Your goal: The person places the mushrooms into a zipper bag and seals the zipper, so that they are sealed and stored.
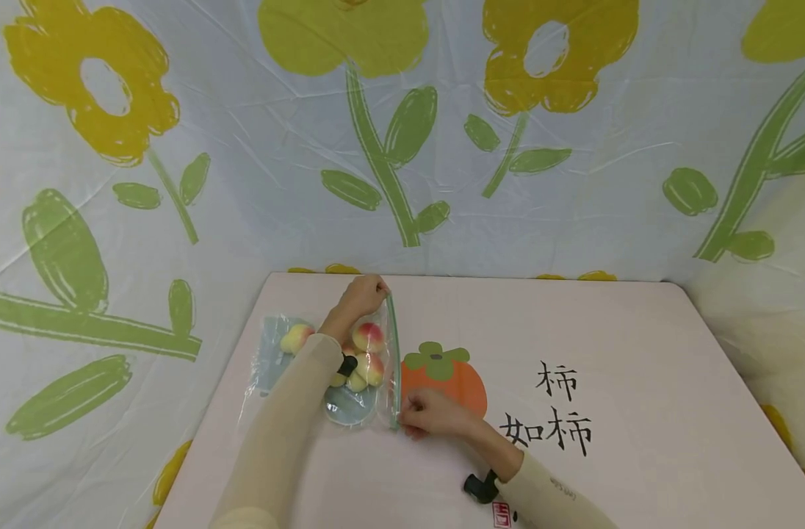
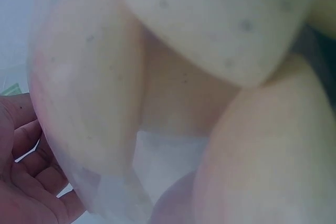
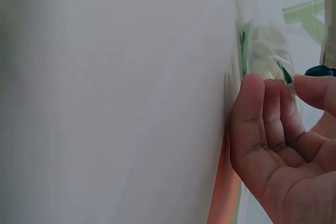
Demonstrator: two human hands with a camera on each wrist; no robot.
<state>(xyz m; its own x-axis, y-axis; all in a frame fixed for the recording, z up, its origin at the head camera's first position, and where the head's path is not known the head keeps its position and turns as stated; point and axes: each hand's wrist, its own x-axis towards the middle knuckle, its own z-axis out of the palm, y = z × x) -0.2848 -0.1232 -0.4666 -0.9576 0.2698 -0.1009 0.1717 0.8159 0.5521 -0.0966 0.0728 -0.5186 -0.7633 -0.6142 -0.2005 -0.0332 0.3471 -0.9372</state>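
Observation:
A clear zip bag [image 1: 388, 400] with a green zip strip [image 1: 395, 345] lies on the table, holding several yellow-pink peaches [image 1: 368, 336]. My left hand [image 1: 364, 295] grips the far end of the zip strip, its forearm crossing over the bag. At the near end, my right hand [image 1: 431, 413] pinches the strip between thumb and fingers. In the right wrist view, the right hand [image 3: 278, 129] has its fingertips at the bag's edge. Peaches [image 2: 94, 87] fill the left wrist view behind plastic, with the left hand [image 2: 31, 166] curled beside them.
The pink table [image 1: 640, 323] carries a printed orange persimmon [image 1: 465, 386] and black characters [image 1: 557, 404] to the right of the bag. A flower-patterned curtain [image 1: 244, 132] hangs behind and at both sides. A light-blue flat shape [image 1: 273, 353] shows at the bag's left.

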